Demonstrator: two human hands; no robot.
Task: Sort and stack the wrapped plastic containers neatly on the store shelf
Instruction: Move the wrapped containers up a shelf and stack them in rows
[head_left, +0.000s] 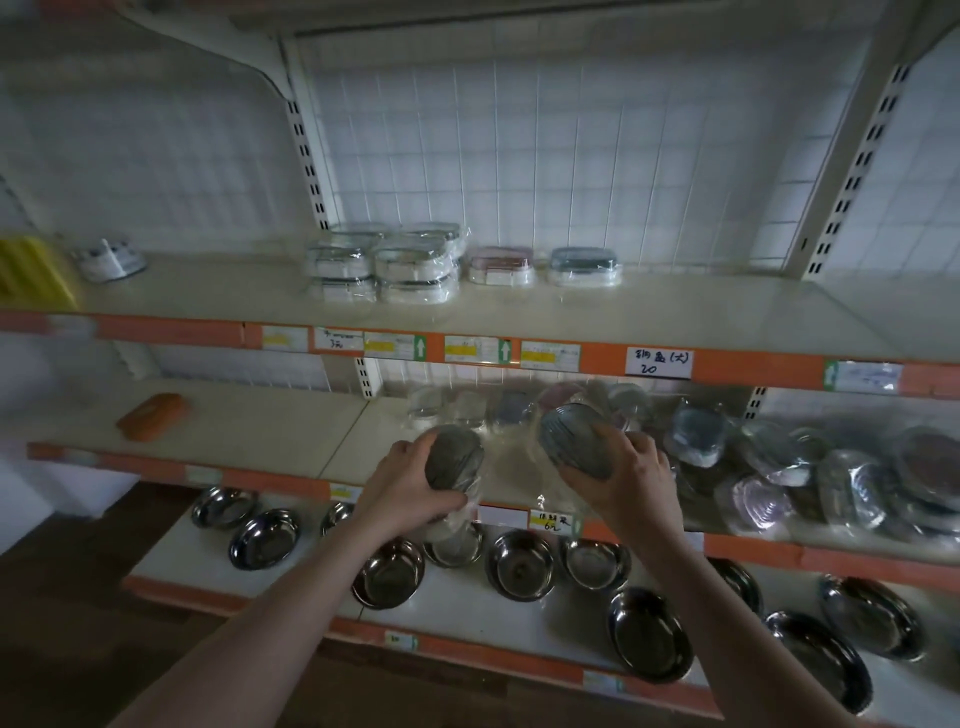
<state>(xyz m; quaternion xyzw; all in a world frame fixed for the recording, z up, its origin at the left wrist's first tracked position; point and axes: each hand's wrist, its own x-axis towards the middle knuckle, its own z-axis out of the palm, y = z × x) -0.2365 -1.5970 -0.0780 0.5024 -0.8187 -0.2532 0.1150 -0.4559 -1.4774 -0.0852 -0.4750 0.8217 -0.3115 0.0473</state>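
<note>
Shelf-front (498, 512): both hands (415, 483) clutch wrapped containers (454, 457).

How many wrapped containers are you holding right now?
2. The left hand grips one wrapped container; the right hand grips another grey container, both in front of the middle shelf.

I'm looking at a cream metal shelving unit (675, 317) with orange price-strip edges (753, 366), slotted white uprights (309, 156) and a white wire-grid back panel (545, 156). Below runs what seems a dark brown wooden floor (67, 613). The light is dim and greyish.
</note>
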